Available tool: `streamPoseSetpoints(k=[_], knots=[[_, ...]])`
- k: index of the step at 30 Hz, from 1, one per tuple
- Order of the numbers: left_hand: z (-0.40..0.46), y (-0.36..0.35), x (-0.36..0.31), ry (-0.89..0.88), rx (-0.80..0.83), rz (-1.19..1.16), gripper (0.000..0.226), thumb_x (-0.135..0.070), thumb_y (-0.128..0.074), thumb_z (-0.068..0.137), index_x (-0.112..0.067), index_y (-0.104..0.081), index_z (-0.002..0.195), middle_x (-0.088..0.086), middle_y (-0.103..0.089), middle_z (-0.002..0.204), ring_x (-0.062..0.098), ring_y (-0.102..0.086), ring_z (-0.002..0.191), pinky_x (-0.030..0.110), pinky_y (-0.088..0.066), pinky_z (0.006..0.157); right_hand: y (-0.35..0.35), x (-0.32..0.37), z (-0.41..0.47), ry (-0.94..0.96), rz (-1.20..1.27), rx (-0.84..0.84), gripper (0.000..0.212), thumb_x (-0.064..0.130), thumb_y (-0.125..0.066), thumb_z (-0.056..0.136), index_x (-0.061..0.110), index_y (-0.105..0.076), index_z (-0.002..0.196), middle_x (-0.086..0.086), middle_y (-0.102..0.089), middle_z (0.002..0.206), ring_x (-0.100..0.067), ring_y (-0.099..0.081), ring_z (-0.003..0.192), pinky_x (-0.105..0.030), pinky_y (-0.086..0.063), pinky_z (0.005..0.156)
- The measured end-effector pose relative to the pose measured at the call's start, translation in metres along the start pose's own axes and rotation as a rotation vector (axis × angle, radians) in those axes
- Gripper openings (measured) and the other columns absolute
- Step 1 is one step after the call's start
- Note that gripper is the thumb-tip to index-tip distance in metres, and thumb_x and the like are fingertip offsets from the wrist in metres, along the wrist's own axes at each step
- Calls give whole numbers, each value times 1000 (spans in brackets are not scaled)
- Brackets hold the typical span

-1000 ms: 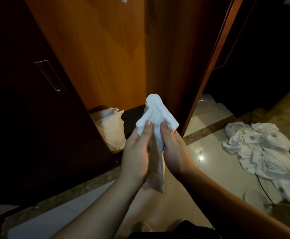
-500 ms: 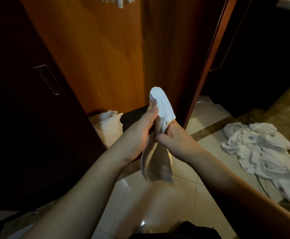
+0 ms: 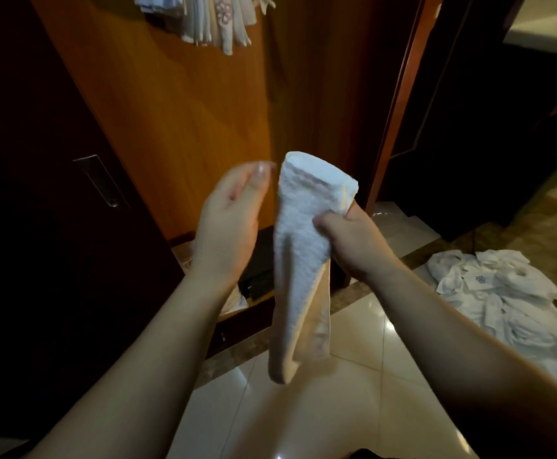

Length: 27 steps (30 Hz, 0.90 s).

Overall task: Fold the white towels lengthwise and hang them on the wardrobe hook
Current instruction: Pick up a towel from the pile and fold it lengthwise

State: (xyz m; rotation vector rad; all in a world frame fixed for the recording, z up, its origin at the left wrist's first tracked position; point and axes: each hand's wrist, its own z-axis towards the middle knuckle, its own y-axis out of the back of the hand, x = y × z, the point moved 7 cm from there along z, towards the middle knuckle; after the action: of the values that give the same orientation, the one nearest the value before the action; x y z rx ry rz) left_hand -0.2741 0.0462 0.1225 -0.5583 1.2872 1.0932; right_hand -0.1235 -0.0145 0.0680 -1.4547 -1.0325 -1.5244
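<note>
Folded white towel (image 3: 298, 260), long and narrow, hanging upright, fold at top, pinched mid-length. Hung towels (image 3: 214, 19) bunched high on wardrobe panel. Crumpled towel pile (image 3: 502, 303) on floor, right.

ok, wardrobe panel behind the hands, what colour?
Orange-brown wood grain, wardrobe panel; head view shows it.

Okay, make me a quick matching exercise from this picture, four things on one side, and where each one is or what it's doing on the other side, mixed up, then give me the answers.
Things:
1. folded towel
2. left hand
3. hanging towels
4. towel pile

Places or states:
A. lying crumpled on the tiled floor at the right
B. open, fingers straight, beside the towel and not gripping it
C. gripped by the right hand, lower end dangling
D. up against the wooden wardrobe panel at the top of the view

Pairs: 1-C, 2-B, 3-D, 4-A
</note>
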Motion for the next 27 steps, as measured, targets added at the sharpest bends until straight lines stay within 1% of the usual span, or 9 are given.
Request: streamPoseSetpoints(k=[1, 4, 7, 10, 12, 16, 21, 24, 27], knots=[[3, 8, 3, -1, -77, 3, 49, -63, -57, 88, -36, -56, 130, -25, -57, 132, -4, -53, 120, 17, -45, 92, 2, 5, 4, -13, 91, 33, 47, 20, -58, 73, 26, -59, 120, -4, -74, 108, -25, -70, 106, -48, -55, 98], [21, -1, 19, 188, 73, -202, 91, -61, -83, 66, -26, -46, 141, -8, -58, 138, 12, -61, 120, 36, -49, 102, -6, 37, 13, 15, 362, 225, 48, 3, -54, 76, 16, -59, 121, -6, -77, 107, -26, -72, 105, -37, -60, 85], [31, -4, 11, 214, 233, -324, 76, -50, -83, 65, -20, -60, 131, 0, -71, 125, 21, -68, 115, 46, -52, 101, -12, 73, 12, 82, 406, 354, 56, -1, -51, 79, 25, -57, 129, -9, -73, 120, -29, -69, 112, -38, -58, 88], [37, -4, -5, 154, 306, -396, 59, -46, -86, 70, -20, -70, 121, 6, -72, 122, 26, -69, 113, 40, -58, 91, -12, 99, 15, 140, 384, 429, 64, 1, -50, 82, 31, -50, 138, -9, -69, 128, -29, -66, 118, -38, -57, 90], [40, -5, -20, 86, 326, -464, 45, -38, -82, 79, -20, -71, 119, 10, -71, 124, 29, -68, 114, 36, -58, 86, -10, 106, 19, 139, 355, 402, 51, 8, -51, 87, 24, -54, 135, -10, -70, 126, -28, -68, 115, -37, -58, 89], [50, 2, -39, 26, 205, -539, 39, -32, -78, 85, -14, -69, 119, 14, -72, 120, 33, -69, 112, 39, -58, 86, 4, 96, 26, 131, 362, 274, 45, 29, -57, 91, 20, -55, 134, -10, -70, 125, -27, -67, 118, -39, -57, 93], [61, 22, -56, 53, 70, -587, 32, -30, -77, 86, -18, -69, 114, 8, -75, 112, 27, -73, 103, 41, -61, 75, 0, 37, 11, -28, 87, 299, 87, 48, -91, 59, 16, -56, 131, -6, -72, 123, -26, -67, 117, -46, -53, 101], [68, 33, -64, 69, -17, -572, 32, -33, -78, 85, -21, -68, 114, 2, -77, 104, 22, -75, 95, 40, -62, 68, -9, 13, 5, -41, -112, 227, 77, 59, -84, 57, 31, -57, 124, 2, -72, 120, -17, -70, 111, -50, -52, 103], [77, 39, -70, 79, -65, -548, 30, -31, -77, 87, -21, -67, 113, 1, -78, 103, 22, -76, 94, 47, -62, 77, -18, 11, 1, 18, -193, 167, 72, 64, -71, 66, 41, -47, 130, 10, -64, 130, -9, -67, 114, -46, -53, 103]])
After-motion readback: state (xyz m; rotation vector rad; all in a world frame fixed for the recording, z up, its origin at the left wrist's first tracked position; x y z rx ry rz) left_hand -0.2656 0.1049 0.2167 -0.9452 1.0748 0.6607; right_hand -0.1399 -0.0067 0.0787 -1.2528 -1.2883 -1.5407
